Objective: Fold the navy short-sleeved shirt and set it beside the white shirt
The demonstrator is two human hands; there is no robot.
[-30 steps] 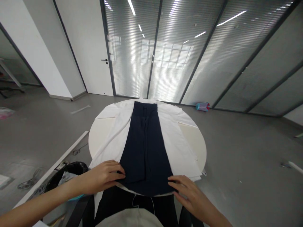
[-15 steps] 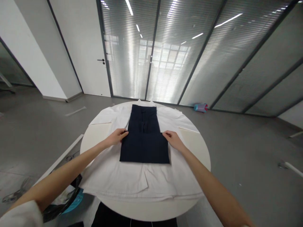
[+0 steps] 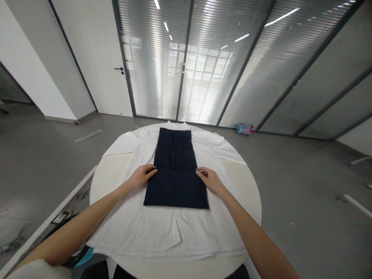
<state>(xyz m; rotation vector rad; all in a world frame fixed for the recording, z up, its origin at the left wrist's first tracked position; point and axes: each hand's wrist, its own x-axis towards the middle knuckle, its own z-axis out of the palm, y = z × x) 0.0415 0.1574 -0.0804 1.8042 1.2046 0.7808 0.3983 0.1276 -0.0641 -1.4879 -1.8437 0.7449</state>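
Dark navy trousers lie folded on a spread white shirt, waistband at the far side and a fly-like slit down the middle. The folded-over part makes a straight edge across them. At the left end of this edge, my left hand pinches the navy cloth between thumb and fingers. Opposite it, my right hand pinches the right end the same way. Sleeves of the shirt reach out to both sides, and its collar shows beyond the waistband.
The shirt covers much of a round white table. Below left are a white bar, cables and a partly hidden blue container. A blue and pink object lies on the floor by the glass partition.
Both hands have come slightly toward me with the folded edge, and a little more of the slit shows beyond it. The view has shifted slightly.
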